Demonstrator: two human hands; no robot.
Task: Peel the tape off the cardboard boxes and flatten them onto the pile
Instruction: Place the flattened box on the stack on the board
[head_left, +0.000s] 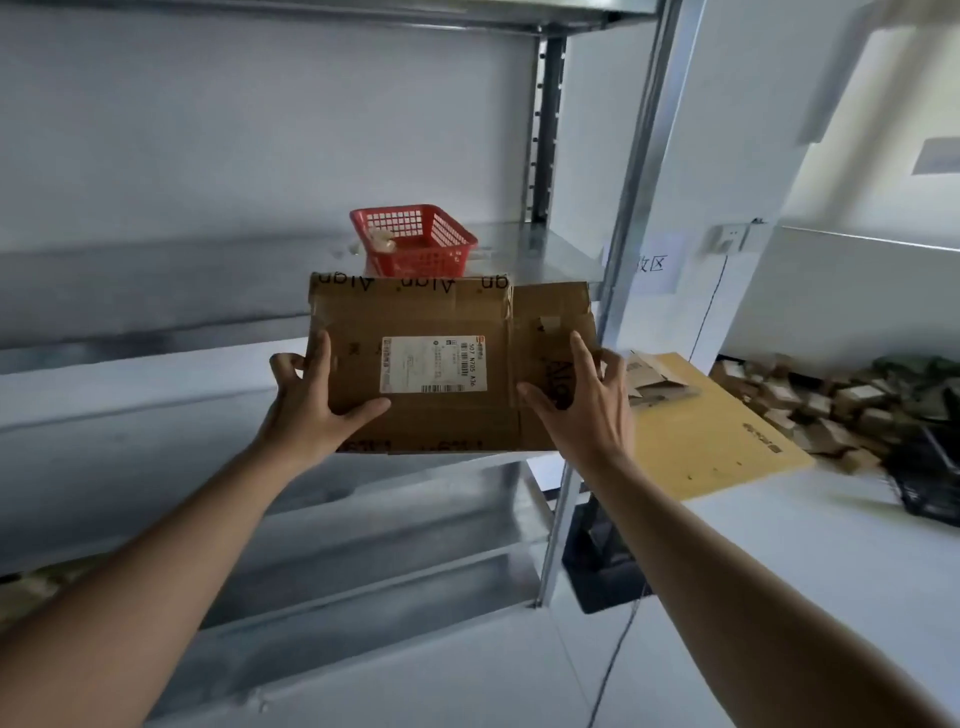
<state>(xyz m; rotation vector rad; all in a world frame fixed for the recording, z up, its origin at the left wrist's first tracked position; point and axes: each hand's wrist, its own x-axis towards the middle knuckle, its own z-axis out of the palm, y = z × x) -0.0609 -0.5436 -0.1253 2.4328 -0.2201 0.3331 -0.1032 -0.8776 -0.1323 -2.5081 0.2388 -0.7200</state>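
Both hands hold the box (447, 364) up: left grip (317, 400) clasps its left edge, right grip (582, 405) its right.

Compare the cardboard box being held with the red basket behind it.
The cardboard box is brown, solid-sided and held up by both hands; the red basket is open mesh and sits on the metal shelf. The box bears a white shipping label; the basket has none. Both are rectangular.
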